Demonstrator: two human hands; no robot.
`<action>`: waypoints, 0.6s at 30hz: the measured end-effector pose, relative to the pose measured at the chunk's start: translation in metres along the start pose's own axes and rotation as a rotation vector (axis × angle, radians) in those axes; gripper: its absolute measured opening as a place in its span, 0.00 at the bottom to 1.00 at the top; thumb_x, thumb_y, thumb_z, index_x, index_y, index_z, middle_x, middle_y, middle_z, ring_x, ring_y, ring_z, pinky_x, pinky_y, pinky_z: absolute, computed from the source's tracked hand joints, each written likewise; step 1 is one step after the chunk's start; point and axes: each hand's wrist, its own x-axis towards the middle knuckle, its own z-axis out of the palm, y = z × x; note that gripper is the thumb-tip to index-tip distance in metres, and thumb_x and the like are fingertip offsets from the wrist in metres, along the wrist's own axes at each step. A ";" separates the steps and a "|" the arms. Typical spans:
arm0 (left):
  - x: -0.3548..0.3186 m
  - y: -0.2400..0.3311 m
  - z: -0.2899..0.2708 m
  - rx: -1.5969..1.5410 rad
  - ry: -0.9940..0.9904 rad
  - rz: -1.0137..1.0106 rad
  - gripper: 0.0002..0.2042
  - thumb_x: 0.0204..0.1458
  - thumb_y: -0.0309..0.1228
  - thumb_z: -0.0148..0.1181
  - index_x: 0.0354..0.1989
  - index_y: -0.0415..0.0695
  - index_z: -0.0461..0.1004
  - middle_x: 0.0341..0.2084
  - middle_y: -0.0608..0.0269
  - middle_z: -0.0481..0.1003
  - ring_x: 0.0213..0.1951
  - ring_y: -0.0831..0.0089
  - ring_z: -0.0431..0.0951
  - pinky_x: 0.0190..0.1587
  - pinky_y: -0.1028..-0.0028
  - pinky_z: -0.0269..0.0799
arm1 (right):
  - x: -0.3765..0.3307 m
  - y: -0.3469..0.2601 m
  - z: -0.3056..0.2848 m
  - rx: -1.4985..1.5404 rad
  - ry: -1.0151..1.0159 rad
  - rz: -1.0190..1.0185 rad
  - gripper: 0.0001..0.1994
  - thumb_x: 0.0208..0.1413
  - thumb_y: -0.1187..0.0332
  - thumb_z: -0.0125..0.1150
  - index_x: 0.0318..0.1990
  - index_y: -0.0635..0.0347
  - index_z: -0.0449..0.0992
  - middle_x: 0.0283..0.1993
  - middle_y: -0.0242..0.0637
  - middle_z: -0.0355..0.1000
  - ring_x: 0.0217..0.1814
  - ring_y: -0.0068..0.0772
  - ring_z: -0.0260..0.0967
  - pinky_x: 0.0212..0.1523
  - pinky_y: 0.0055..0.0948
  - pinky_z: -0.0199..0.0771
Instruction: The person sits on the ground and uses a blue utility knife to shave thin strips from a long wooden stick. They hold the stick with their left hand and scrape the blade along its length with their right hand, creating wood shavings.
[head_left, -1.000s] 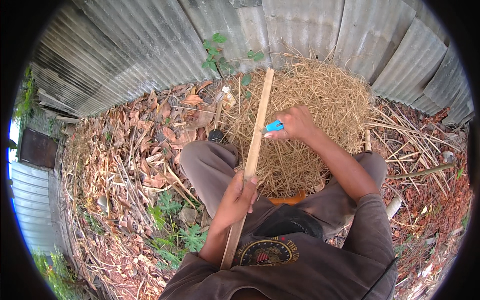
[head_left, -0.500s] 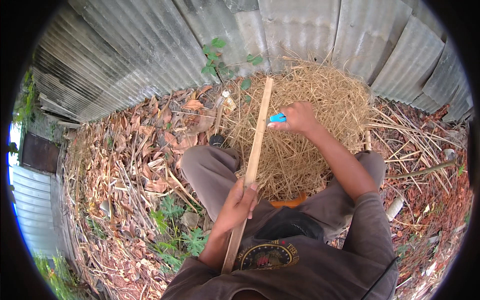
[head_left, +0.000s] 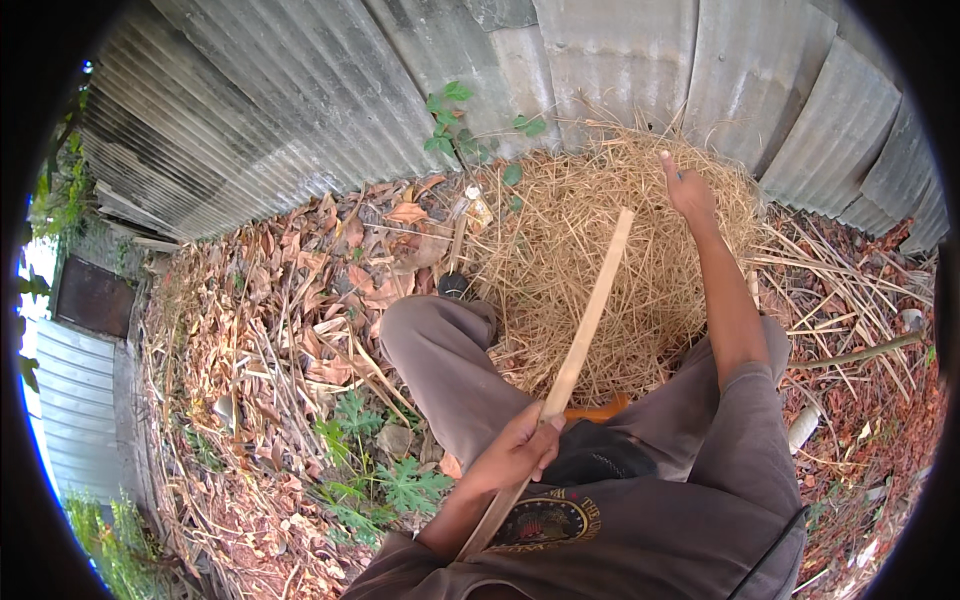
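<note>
My left hand (head_left: 512, 448) is closed round a long, flat wooden strip (head_left: 592, 310). The strip slants from my shirt up over the straw, its far end pointing away and to the right. My right hand (head_left: 690, 192) is stretched out over the far right of the straw pile (head_left: 610, 270), apart from the strip. Its fingers are curled and the thumb points outward. The small blue tool seen in it a moment ago is almost wholly hidden by the hand now; its working end does not show.
Corrugated metal sheets (head_left: 620, 70) stand behind the straw. Dry leaves (head_left: 330, 260) cover the ground at left, with a green plant (head_left: 410, 487) near my leg. A thin branch (head_left: 860, 350) and dry stalks lie at right. An orange object (head_left: 597, 408) shows between my legs.
My right hand has moved away and to the right, off the strip's side. The strip has tilted rightward, with its far end lower in the picture. My left hand still grips it.
</note>
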 end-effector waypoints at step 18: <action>0.026 0.022 -0.029 -0.587 0.127 0.172 0.15 0.67 0.41 0.38 0.32 0.44 0.62 0.08 0.69 0.58 0.07 0.79 0.54 0.18 0.79 0.52 | -0.204 -0.087 -0.007 0.045 -0.263 -1.026 0.35 0.45 0.27 0.51 0.14 0.54 0.71 0.08 0.35 0.61 0.10 0.40 0.63 0.14 0.39 0.61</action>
